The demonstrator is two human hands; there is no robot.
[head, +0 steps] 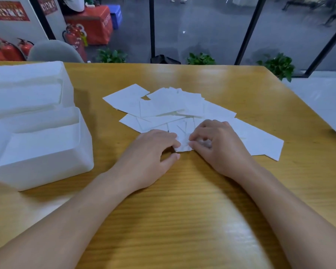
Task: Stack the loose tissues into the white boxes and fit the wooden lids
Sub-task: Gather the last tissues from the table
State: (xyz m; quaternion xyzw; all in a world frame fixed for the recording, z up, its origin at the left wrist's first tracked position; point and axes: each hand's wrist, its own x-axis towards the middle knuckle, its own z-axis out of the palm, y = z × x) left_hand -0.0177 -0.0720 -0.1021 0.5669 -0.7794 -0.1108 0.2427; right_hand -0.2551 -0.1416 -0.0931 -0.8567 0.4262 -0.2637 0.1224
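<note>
Both hands pinch the near edge of one tissue (180,141): left hand (153,152) at its 8 o'clock, right hand (217,144) at 4. Loose tissues (171,107) spread toward 12 on the table (182,210). Two white boxes (39,144) stand at 9.

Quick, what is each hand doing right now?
Left hand: pinching the near edge of a tissue on the table.
Right hand: pinching the same tissue.

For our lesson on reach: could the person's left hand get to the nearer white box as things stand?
Probably yes. The left hand pinches a tissue from the loose pile, and the nearer white box sits open-topped just to its left, with only bare table between them.
</note>
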